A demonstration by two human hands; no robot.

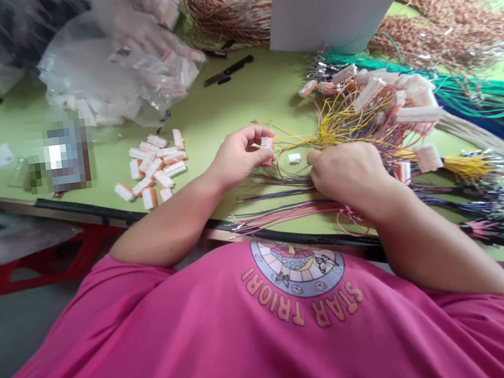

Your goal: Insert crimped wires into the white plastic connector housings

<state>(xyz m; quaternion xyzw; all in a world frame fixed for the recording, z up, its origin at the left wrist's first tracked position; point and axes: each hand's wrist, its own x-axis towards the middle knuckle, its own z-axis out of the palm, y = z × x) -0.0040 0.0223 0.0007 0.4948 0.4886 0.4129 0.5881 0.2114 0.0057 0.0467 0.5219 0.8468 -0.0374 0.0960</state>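
My left hand (238, 157) pinches a small white-and-orange connector housing (267, 143) between thumb and fingers. Thin yellow wires run from near it toward a bundle of yellow wires (333, 126). My right hand (350, 169) is closed, knuckles up, over the wires; its fingertips are hidden, so what they pinch cannot be made out. Between the hands a small white connector (294, 158) lies on the green table. Below them loose pink wires (282, 214) stretch along the table's front edge. Farther right sit several wired white connectors (414, 94).
Loose white-and-orange connectors (158, 166) lie in a pile to the left, before a clear plastic bag (114, 59) of more. A black-handled knife (232, 70) rests behind. A grey panel (331, 4) stands at the back. Green wires (481, 90) spread at the right.
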